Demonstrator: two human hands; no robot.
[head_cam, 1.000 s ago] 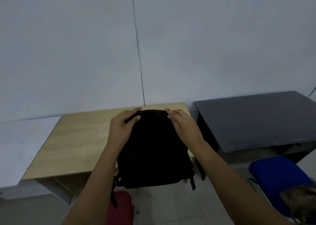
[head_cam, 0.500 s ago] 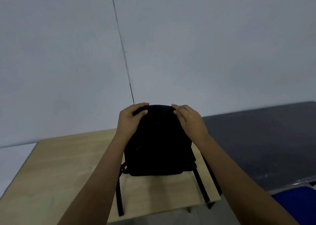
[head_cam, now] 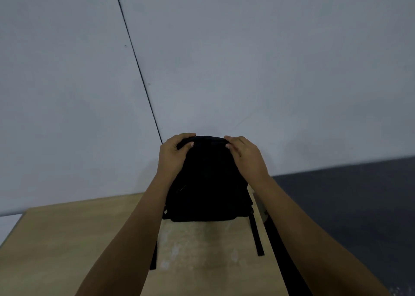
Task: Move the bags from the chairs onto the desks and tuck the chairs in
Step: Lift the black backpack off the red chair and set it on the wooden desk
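Note:
A black backpack [head_cam: 208, 183] stands upright on the light wooden desk [head_cam: 78, 239], close to the wall and near the desk's right edge. Its straps trail toward me across the desktop. My left hand [head_cam: 174, 155] grips the top left of the backpack and my right hand [head_cam: 246, 155] grips the top right. No chair is in view.
A dark grey desk [head_cam: 348, 205] adjoins the wooden desk on the right. A sliver of a white surface [head_cam: 9, 222] shows at the far left. The pale wall [head_cam: 247, 59] with a thin dark seam rises just behind the desks.
The backpack has gone from hanging at the desk's front edge, above the red chair, to standing far back on the wooden desk. The view has moved forward; the chairs have dropped out of sight.

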